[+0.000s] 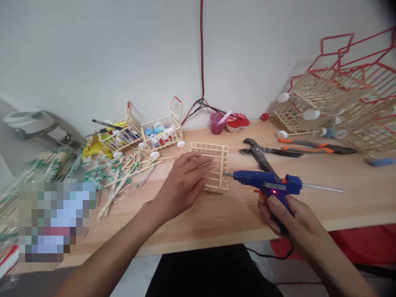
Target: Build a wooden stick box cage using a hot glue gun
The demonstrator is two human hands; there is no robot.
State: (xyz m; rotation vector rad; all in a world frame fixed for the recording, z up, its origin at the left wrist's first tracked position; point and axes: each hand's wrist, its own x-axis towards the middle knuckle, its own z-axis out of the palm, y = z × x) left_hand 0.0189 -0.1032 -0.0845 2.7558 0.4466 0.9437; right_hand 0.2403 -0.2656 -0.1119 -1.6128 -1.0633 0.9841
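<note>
My right hand [286, 216] grips the handle of a blue hot glue gun [268, 182]. Its red light is lit and its nozzle points left at the right side of a small basket frame [216, 159] made of pale wooden sticks. That frame stands on the wooden table [355, 185]. My left hand [185, 179] lies with fingers stretched out against the frame's left side, steadying it.
Loose sticks and green-printed wrappers [123, 175] litter the left. Two finished stick carts with bottle caps [161, 132] stand behind. Black pliers [262, 154] and orange-handled pliers [312, 146] lie right of the frame. Large red-trimmed stick baskets [340, 99] fill the far right. A pink cup [216, 123] stands at the wall.
</note>
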